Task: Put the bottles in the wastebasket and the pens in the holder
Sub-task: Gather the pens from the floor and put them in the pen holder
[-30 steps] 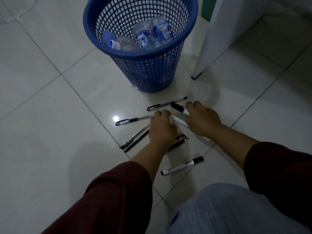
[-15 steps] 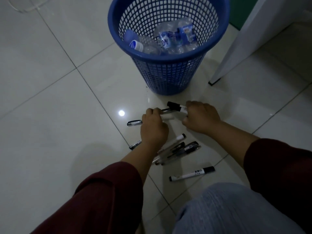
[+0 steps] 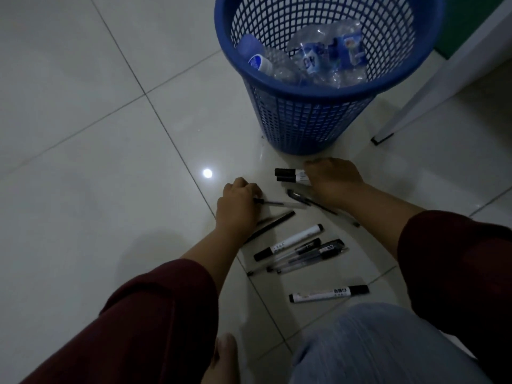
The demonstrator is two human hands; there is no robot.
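Observation:
A blue mesh wastebasket (image 3: 310, 120) stands on the tiled floor with several crushed clear bottles (image 3: 318, 62) inside. Pens and markers lie scattered in front of it. My right hand (image 3: 332, 181) is closed around two white markers with black caps (image 3: 288, 175). My left hand (image 3: 238, 206) rests on the floor, gripping the end of a clear pen (image 3: 274, 203). A thin black pen (image 3: 271, 225) lies just below it. A cluster of pens and one marker (image 3: 299, 250) sits nearer me, and a lone white marker (image 3: 329, 293) lies closest. No pen holder is in view.
A white furniture leg (image 3: 410, 115) with a black foot stands right of the basket. My knee in grey cloth (image 3: 374, 342) fills the lower right, and a bare toe (image 3: 225, 353) shows at the bottom. Open tiles stretch to the left.
Both hands have slid pens together on the floor. My right hand now holds two markers instead of one, and my left hand has shifted left onto a clear pen. The view has moved closer.

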